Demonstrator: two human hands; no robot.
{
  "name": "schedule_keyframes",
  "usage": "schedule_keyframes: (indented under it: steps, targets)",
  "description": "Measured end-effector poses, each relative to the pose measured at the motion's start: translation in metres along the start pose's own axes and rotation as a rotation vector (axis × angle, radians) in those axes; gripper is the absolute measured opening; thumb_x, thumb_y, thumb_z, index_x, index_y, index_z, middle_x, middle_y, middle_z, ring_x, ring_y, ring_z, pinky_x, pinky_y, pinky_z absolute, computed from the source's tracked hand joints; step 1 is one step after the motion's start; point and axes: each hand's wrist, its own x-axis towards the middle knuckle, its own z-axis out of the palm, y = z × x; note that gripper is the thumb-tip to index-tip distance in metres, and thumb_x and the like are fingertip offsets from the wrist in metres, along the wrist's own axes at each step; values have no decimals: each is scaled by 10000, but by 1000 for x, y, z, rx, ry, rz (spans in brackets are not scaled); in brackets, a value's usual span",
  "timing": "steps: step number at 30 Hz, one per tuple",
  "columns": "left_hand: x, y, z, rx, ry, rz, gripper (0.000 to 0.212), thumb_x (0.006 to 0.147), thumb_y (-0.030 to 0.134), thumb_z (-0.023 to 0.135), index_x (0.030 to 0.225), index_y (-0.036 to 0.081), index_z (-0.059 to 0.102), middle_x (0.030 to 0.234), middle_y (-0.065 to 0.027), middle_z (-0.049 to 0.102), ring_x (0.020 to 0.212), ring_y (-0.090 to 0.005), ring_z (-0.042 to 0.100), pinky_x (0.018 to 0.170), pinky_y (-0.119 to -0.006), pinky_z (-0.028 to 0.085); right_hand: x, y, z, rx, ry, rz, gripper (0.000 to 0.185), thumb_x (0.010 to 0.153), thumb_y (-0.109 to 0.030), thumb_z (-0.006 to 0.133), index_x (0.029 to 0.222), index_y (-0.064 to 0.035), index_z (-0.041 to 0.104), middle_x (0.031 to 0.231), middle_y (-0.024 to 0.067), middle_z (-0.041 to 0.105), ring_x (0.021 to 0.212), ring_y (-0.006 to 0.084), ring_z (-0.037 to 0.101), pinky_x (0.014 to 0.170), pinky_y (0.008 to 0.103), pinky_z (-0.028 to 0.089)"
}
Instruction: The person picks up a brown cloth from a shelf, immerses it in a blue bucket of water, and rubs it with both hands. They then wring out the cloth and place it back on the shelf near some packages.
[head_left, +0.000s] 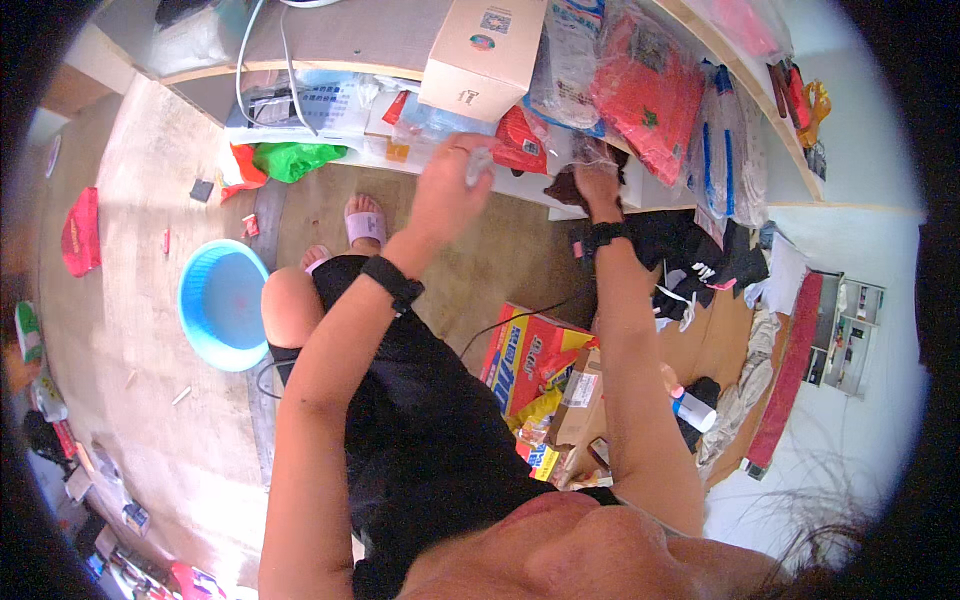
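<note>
My left hand (450, 187), slightly blurred, is curled around a small crumpled piece of clear plastic (478, 166) in front of the shelf. My right hand (598, 187) reaches to the lower shelf's edge and grips a dark brown crumpled bag or cloth (564, 189); its fingertips are partly covered by clear plastic. Between the two hands lies a red packet (521, 142). Above my left hand a beige cardboard box (480, 60) juts out over the shelf edge. Both wrists wear black bands.
Plastic-wrapped red goods (645, 97) and clear packs (731, 150) hang or stand at the right. A green plastic bag (296, 161) droops from the lower shelf. On the floor are a blue basin (225, 304) and a red-yellow carton (532, 360). A white cable (289, 67) dangles over the shelf.
</note>
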Motion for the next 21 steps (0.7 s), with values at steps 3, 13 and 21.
schedule_keyframes:
  steps: [3,13,21]
  targets:
    - [-13,3,5,-131,-117,-74,346,845,164,686,1147,7,625,1139,-176,656,1074,-326,629,945,-406,495,-21,-80,2,40,-63,-65,547,912,-349,563,1411,-129,519,1402,206,532,1305,368,485,1121,439,363]
    - [-23,-17,36,-852,-702,-415,284,945,209,653,1181,52,654,1050,-51,702,955,-138,650,871,-270,508,43,27,-4,148,-258,-89,518,942,-345,530,1394,-92,513,1442,205,484,1353,362,427,1123,468,342]
    - [-40,-93,17,-950,-174,-966,244,968,231,604,1174,102,629,1052,5,691,930,-87,629,802,-241,495,33,-8,21,172,-110,-34,613,926,-335,595,1480,-131,427,1508,200,416,1399,380,371,1142,441,318]
